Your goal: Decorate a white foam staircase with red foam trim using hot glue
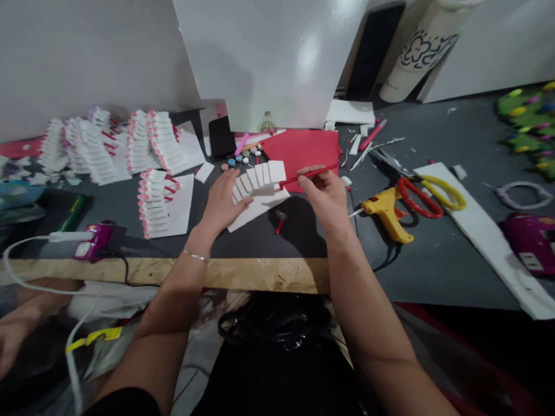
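Note:
In the head view, a white foam card (259,211) lies near the middle of the table with a curved row of small white foam strips (255,179) on it. My left hand (223,203) grips the row's left end, thumb at the front and fingers at the back. Thin red sticks (310,175) are pinched between the thumb and fingers of my right hand (327,193). Their left tip meets the right end of the row, by a small white block. Under and behind my right hand is a red sheet (306,144). A short red piece (280,226) lies in front.
Several similar white pieces with pink edges (158,202) stand at left. At right are a yellow glue gun (385,211), scissors (420,193) and a long white foam strip (485,242). Behind stand a phone (375,49) and a bottle (418,58). Another person's hand (15,335) shows lower left.

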The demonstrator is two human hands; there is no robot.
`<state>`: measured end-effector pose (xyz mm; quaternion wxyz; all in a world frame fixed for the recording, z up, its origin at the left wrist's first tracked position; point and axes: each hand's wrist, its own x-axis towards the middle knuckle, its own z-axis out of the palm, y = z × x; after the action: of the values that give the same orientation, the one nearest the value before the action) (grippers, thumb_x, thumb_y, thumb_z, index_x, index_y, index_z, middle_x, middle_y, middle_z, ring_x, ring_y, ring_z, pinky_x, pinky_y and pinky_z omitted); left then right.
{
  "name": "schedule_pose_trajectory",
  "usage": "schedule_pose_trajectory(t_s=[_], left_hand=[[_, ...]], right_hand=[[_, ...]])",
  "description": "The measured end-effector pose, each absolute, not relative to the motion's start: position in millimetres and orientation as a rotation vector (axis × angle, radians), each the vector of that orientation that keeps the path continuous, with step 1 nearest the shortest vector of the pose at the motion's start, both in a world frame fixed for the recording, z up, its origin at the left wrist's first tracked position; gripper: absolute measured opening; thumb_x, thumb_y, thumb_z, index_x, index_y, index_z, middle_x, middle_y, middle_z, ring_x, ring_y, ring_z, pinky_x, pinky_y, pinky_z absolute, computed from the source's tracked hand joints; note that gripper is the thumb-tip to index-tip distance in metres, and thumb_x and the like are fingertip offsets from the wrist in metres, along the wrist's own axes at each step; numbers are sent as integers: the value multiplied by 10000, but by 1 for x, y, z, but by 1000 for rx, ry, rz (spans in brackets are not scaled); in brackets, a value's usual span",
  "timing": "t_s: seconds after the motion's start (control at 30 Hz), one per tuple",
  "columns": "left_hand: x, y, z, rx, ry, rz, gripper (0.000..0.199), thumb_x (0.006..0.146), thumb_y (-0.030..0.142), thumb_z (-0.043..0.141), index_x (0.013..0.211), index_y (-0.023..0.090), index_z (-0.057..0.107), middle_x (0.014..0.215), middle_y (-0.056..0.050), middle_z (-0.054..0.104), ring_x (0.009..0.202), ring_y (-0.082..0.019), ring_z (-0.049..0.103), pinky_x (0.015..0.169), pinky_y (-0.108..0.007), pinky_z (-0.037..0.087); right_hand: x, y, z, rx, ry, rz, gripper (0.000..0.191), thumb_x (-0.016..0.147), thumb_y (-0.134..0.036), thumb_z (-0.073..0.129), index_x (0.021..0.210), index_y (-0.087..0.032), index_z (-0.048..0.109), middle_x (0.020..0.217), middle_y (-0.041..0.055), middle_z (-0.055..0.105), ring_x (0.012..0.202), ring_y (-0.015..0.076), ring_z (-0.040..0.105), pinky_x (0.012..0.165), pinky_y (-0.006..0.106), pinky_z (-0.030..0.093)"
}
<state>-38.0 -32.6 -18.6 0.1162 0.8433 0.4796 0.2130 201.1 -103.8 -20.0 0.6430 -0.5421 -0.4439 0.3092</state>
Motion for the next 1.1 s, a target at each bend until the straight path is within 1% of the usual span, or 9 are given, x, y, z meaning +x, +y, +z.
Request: schedule_pose_trajectory(t_s=[0.13,0.27,0.33,0.4,0.53,0.73,0.83,0.93,1.1], left_hand=[[-19,-15,-9,2581,1150,508,695,804,474,697,1412,214,483,1463,-168,525,1357,-354,478,1146,-517,350],[-3,-6,-5,2590,1104,469,641,864,480,618,1429,216,472,1429,-165,558,1325,-340,512,1121,-507,380],[-2,-3,-5,2549,1114,480,631,868,474,614,1433,234,471,1443,-152,549,1345,-328,496,1118,-501,389],[-3,-2,-3,2483,1131,511,617,869,453,616,1433,245,477,1461,-142,534,1358,-315,489,1115,-494,400],[-6,-9,4,2316,1152,603,575,882,425,597,1411,221,505,1439,-155,553,1312,-298,540,1067,-471,451],[-7,-31,9,2060,1162,778,571,886,509,587,1362,196,543,1332,-149,623,1186,-284,616,971,-423,512],[-5,-39,2,1995,1203,880,573,879,521,610,1348,197,555,1309,-153,622,1175,-278,609,988,-429,497],[-5,-42,-8,1962,1234,970,595,860,550,637,1343,211,561,1296,-164,610,1165,-284,598,970,-438,503],[-5,-44,-16,1942,1258,1034,621,870,611,596,1352,223,551,1236,-157,613,1149,-277,600,979,-434,499]], right_hand=[[202,-104,-18,-1206,-974,721,123,836,-317,596,864,-228,676,829,-2,697,745,133,639,685,275,503],[204,-103,-18,-1178,-913,746,212,892,-374,515,857,-227,664,815,13,696,723,133,659,628,261,497],[204,-102,-18,-1175,-852,713,190,887,-386,528,870,-231,637,787,1,677,706,128,665,615,252,493],[204,-103,-17,-1154,-817,660,164,861,-398,581,875,-236,604,769,-12,656,710,131,672,628,256,499],[204,-107,-12,-1153,-900,557,210,801,-420,686,873,-241,603,822,-1,670,761,146,669,701,293,525],[203,-111,-6,-1108,-896,556,161,882,-389,579,886,-239,637,833,16,687,784,162,687,728,321,541],[200,-113,-6,-1120,-918,547,137,848,-371,636,859,-235,644,817,8,697,780,167,705,737,325,550],[197,-117,-5,-1163,-1005,517,139,825,-362,685,867,-229,679,851,25,727,811,177,708,783,346,557],[194,-121,-3,-1249,-1147,428,141,834,-366,676,891,-243,713,870,32,742,837,188,688,797,364,559]])
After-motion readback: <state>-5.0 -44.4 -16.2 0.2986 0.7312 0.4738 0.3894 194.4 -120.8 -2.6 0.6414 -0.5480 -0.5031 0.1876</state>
